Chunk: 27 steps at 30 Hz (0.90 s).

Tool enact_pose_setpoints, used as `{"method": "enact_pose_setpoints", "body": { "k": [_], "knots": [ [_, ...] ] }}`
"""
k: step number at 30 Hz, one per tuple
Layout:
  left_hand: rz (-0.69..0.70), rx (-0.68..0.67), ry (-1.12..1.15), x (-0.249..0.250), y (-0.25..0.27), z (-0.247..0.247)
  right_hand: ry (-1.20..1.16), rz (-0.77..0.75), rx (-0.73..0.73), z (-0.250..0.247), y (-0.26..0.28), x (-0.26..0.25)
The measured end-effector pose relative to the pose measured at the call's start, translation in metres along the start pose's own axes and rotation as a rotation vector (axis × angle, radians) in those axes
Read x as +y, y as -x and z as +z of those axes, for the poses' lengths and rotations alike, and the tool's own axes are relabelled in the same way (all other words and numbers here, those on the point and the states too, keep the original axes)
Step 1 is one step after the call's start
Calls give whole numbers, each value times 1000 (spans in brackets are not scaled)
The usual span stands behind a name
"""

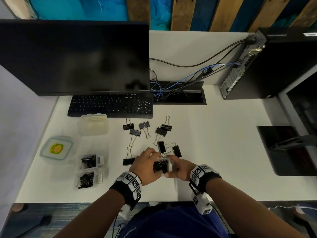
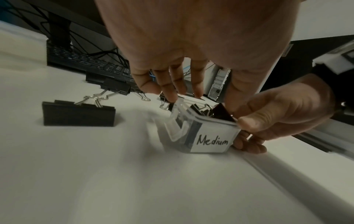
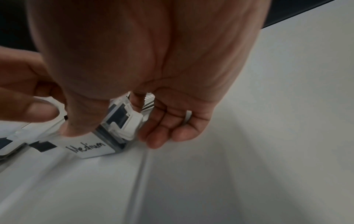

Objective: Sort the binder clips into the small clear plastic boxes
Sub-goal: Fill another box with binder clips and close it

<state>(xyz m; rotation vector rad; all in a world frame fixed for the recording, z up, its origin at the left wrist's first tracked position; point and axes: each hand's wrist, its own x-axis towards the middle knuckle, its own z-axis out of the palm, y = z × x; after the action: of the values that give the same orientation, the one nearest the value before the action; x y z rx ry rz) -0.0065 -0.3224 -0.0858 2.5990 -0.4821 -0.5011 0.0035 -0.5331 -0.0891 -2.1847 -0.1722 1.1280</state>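
A small clear box labelled "Medium" (image 1: 169, 166) (image 2: 212, 141) (image 3: 88, 149) stands near the desk's front edge, open on top, with black binder clips (image 2: 203, 109) inside. My left hand (image 1: 154, 160) (image 2: 201, 104) reaches down over it, fingertips (image 2: 172, 97) on the clear latch flap and thumb at the opposite rim. My right hand (image 1: 173, 167) (image 3: 118, 131) grips the box from the right, thumb (image 3: 82, 121) on the rim and fingers (image 3: 161, 131) curled against its side. Several large black binder clips (image 1: 135, 133) lie loose beyond the hands; one (image 1: 128, 161) (image 2: 78, 115) lies just left of my left hand.
Two more small clear boxes with clips (image 1: 89, 162) (image 1: 85, 180) stand at the left. A larger clear tub (image 1: 93, 125) and a green-rimmed lid (image 1: 56, 149) lie further left. Behind are a keyboard (image 1: 111, 105), a monitor (image 1: 73, 57), a cable tray (image 1: 180, 95) and a computer tower (image 1: 267, 66).
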Motion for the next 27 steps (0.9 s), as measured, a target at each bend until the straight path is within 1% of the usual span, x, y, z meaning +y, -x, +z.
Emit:
{"method": "enact_pose_setpoints", "body": {
  "k": [3, 4, 7, 12, 15, 18, 23, 27],
  "knots": [
    [-1, -158, -122, -2, -1, -4, 37, -6, -6, -2, 0, -3],
    [-13, -185, -157, -2, -1, -5, 57, -14, -15, -3, 0, -4],
    [-40, -190, -150, 2, 0, -7, 85, -54, -54, -6, -1, -9],
    [-90, -90, -12, 3, 19, -26, 164, -115, -128, -19, 2, -24],
    [-156, -44, 44, -2, 33, -51, 235, -199, -122, -26, -3, -48],
    [-235, 16, 52, -10, 46, -77, 334, -279, -65, -27, -10, -82],
    [-241, 88, 68, -38, 55, -115, 425, -403, 78, -23, -25, -129],
    [-259, 121, 107, -78, 57, -137, 412, -449, 156, -15, -47, -164]
  ]
}}
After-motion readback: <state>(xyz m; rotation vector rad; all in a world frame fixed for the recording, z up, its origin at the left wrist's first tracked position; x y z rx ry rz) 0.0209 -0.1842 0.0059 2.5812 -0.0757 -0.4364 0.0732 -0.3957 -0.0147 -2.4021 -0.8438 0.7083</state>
